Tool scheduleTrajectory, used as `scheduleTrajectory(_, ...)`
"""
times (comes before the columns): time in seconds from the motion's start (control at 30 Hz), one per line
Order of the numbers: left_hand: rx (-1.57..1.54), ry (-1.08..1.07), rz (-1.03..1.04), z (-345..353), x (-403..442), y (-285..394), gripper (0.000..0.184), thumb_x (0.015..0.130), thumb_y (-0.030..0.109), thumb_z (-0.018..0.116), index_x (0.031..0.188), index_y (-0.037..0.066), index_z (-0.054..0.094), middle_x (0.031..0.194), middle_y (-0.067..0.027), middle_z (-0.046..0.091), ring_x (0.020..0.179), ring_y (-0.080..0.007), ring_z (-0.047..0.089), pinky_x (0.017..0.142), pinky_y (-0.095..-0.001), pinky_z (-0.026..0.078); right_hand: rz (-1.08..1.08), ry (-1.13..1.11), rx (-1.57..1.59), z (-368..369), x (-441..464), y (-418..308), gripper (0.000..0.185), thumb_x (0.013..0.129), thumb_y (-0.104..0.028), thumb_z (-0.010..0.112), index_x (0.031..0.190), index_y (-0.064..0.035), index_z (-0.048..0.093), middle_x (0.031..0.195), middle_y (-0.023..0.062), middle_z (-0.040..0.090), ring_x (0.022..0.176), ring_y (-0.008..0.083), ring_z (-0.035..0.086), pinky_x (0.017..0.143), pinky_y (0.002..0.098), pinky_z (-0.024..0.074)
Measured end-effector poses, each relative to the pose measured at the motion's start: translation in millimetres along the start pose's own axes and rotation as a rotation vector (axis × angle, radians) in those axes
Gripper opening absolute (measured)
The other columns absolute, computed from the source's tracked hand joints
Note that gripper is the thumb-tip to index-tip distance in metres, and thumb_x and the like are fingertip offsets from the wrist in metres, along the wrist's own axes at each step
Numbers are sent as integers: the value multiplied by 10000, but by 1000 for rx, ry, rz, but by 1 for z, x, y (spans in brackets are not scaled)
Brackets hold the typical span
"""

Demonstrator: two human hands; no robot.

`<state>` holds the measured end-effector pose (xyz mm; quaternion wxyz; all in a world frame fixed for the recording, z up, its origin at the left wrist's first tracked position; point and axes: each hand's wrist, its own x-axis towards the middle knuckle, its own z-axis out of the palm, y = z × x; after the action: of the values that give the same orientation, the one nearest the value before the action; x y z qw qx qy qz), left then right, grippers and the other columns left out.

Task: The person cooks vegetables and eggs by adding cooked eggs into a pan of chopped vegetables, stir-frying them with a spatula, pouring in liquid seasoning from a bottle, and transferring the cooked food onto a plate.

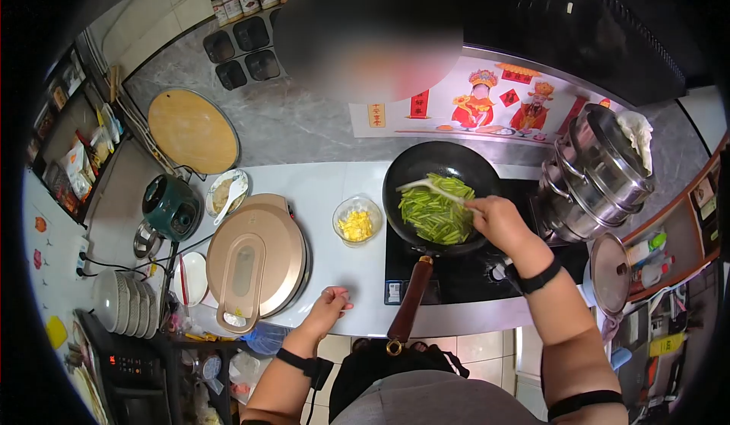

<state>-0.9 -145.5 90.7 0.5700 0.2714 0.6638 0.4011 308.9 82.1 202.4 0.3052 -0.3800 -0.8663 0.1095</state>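
Note:
My right hand is closed round a pale cooking spatula, which reaches across the black wok. Cut green vegetable pieces, long and thin, lie heaped in the wok, partly under the spatula. The wok's brown handle points toward my body, with neither hand on it. My left hand hovers by the counter's front edge, fingers loosely curled and a little apart, holding nothing I can see. Between the wok and a round beige electric pan stands a glass bowl of yellow, scrambled-egg-like pieces.
Stacked steel steamer pots stand right of the wok on the black cooktop. A glass lid is at the far right. Further left are a green rice cooker, a small bowl with a white spoon and a round board.

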Motion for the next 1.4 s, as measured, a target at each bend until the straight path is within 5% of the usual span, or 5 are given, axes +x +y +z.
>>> scheduleTrajectory(0.27,-341,59,-163,4,87,4,316,915,322,475,1121,89,421,949,-38,556,779,-130,621,640,-239,495,70,-323,-158,-141,-32,-46,274,665,0,599,917,-70,681,703,141,587,630,304,573,574,372,463)
scheduleTrajectory(0.43,-590,-178,-301,3,158,-4,312,943,314,432,1119,60,395,943,-97,599,809,-181,643,674,-265,533,76,-216,-144,-108,-36,-34,238,661,1,594,884,-35,669,709,163,585,654,334,578,607,397,474)
scheduleTrajectory(0.7,-896,-139,-281,12,196,-5,305,966,215,335,1163,-8,402,988,-180,626,834,-224,660,588,-260,560,187,157,-141,-9,-21,-12,245,697,0,588,926,-46,664,695,155,556,640,326,573,597,394,482)
scheduleTrajectory(1.17,-670,80,-164,-16,156,24,291,963,195,291,1167,36,424,961,-150,625,733,-182,663,539,-274,548,204,-181,-237,-121,-72,-57,298,660,7,588,936,-65,675,684,138,553,636,312,565,593,369,474)
scheduleTrajectory(1.4,-411,45,-93,-56,104,100,256,925,171,343,1093,19,462,800,-104,632,585,-120,612,492,-261,510,226,104,-107,-67,-67,-36,235,685,13,587,900,-30,671,691,146,546,619,322,564,577,374,475)
